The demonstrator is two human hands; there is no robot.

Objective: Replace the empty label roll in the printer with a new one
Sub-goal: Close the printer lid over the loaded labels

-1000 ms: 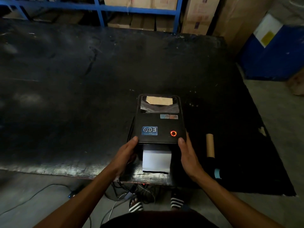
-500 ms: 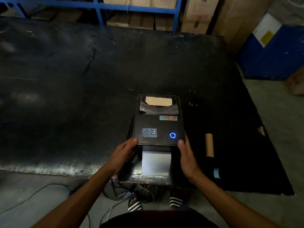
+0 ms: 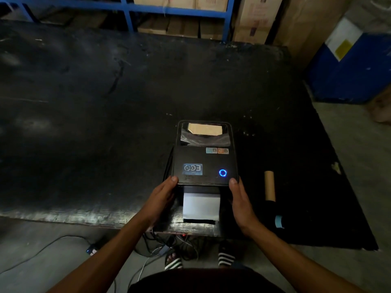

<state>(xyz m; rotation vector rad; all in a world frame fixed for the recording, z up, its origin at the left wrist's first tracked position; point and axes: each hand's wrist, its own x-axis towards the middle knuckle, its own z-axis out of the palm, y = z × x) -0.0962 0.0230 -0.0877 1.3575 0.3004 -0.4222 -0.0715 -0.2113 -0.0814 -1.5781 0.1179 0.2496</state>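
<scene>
— Where does the label printer [image 3: 204, 163] sit, and why there?

— At the near edge of the black table [image 3: 84, 123], right in front of me, so both hands reach it. Its lid is down, the ring light glows blue, and a white label strip [image 3: 201, 205] hangs from the front slot, so I judge the new roll is already loaded inside.

— And your grip?

— My left hand [image 3: 161, 199] and right hand [image 3: 240, 200] bracket the front corners, fingertips touching the lid edge, both grips open with nothing held; I judge I am pressing the lid home.

— The cardboard tube?

— The empty core [image 3: 269, 185] lies apart to the right, out of my way.
</scene>
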